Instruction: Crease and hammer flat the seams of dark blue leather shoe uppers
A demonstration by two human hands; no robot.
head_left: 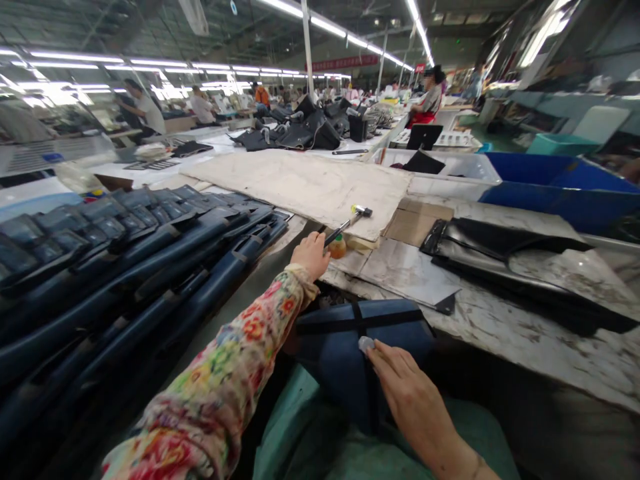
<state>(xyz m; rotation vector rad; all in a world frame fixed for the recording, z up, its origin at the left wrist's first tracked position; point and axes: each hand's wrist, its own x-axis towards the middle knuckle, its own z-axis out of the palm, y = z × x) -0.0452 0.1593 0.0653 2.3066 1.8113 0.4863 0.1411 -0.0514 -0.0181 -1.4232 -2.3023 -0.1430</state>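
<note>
At the table edge, my left hand [311, 255] is closed at the handle end of a hammer [345, 227]. The hammer's dark head has a yellow part and rests toward the pale cloth. Beside my fingers stands a small bottle [338, 248] of amber liquid with a green top. My right hand [413, 390] pinches a small whitish, translucent lump [367, 343] between thumb and fingers, against a dark blue bag piece [335, 353]. Black straps cross on that piece, which rests on my lap over green cloth [290, 433].
Many dark blue bag pieces [165, 267] lie stacked at left. A pale cloth [300, 180] covers part of the table. Cardboard [417, 223] and a black sheet piece [500, 260] lie at right, with white [470, 167] and blue [550, 183] bins behind. Several people sit farther back.
</note>
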